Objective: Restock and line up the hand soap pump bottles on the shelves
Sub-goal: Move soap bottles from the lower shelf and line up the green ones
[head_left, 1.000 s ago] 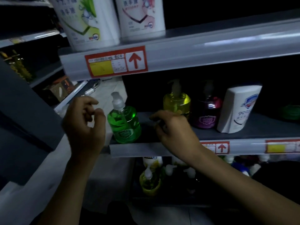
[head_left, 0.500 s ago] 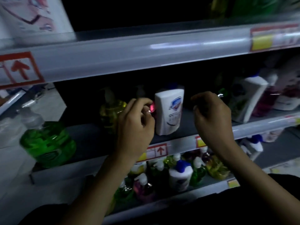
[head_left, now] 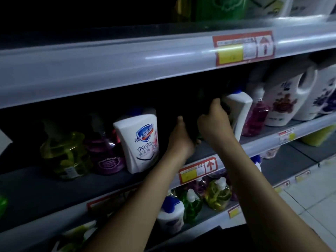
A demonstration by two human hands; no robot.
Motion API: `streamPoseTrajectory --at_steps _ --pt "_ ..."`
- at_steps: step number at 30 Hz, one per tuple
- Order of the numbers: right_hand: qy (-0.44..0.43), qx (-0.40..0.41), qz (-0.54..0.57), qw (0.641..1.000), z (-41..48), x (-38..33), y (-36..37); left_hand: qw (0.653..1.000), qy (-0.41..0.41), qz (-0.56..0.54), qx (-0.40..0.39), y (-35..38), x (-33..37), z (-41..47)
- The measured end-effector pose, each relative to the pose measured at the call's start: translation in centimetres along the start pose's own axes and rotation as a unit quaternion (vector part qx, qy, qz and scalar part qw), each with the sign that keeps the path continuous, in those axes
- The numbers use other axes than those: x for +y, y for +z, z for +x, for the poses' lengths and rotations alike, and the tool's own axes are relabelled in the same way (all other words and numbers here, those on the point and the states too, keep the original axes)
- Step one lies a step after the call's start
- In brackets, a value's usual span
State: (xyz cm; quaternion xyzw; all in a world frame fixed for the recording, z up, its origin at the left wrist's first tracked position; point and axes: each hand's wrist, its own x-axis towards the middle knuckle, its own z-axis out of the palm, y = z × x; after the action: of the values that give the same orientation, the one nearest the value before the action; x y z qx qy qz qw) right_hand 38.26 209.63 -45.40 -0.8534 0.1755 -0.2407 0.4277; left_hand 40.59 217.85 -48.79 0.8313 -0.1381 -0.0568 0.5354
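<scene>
On the middle shelf [head_left: 209, 151], both hands close around a dark bottle [head_left: 193, 124], perhaps green; the gloom hides it. The left hand [head_left: 179, 140] cups its left side, the right hand [head_left: 214, 122] its right. A white soap bottle [head_left: 238, 113] stands just right; another white pump bottle [head_left: 140, 140] stands left.

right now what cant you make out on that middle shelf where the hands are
Head view only:
- What the left hand and right hand are on: a dark bottle lost in shadow.
- Price tag text: blurred.
- Green bottle: cut off by the left edge.
</scene>
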Motion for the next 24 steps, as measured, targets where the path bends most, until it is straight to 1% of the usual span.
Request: streamPoseTrajectory --at_steps 2,3,5,9,11,13,15,16,20,22,24 --pt "-0.002 0.000 -0.012 1.000 0.1 0.3 -0.5 1.000 0.008 -0.011 0.023 0.5 -0.3 0.5" --pt "-0.009 0.004 -0.020 1.000 0.1 0.4 -0.8 0.999 -0.001 -0.033 0.017 0.6 -0.4 0.3" --pt "-0.036 0.009 -0.024 0.999 -0.2 0.7 -1.5 0.999 0.000 -0.040 0.027 0.7 -0.7 -0.3" --pt "-0.070 -0.004 0.031 0.997 -1.6 1.6 -3.3 0.995 0.026 -0.024 0.088 0.2 -1.2 -3.3" --pt "-0.052 -0.045 0.033 0.997 -2.3 2.6 -4.0 0.997 0.038 -0.010 0.071 -0.4 -1.6 -4.2" --pt "-0.013 -0.123 -0.003 0.992 -2.8 3.4 -4.4 0.999 0.035 -0.012 0.039 -1.2 -1.8 -4.3" --pt "0.021 -0.198 0.004 0.980 -3.0 3.8 -4.3 0.999 0.021 -0.046 0.018 -1.7 -1.9 -4.3" --pt "0.028 -0.210 0.015 0.977 -3.1 3.8 -4.2 0.998 0.021 -0.062 0.022 -1.8 -1.9 -4.3" --pt "0.008 -0.170 0.017 0.985 -3.6 4.0 -4.5 0.993 0.069 -0.035 0.085 -1.4 -2.1 -5.4" --pt "0.012 -0.158 0.059 0.986 -4.3 4.0 -5.2 0.991 0.091 -0.048 0.087 -1.2 -2.2 -6.0" --pt "-0.016 -0.133 0.072 0.988 -5.1 3.5 -6.2 0.987 0.117 -0.070 0.086 -1.6 -1.7 -6.6"
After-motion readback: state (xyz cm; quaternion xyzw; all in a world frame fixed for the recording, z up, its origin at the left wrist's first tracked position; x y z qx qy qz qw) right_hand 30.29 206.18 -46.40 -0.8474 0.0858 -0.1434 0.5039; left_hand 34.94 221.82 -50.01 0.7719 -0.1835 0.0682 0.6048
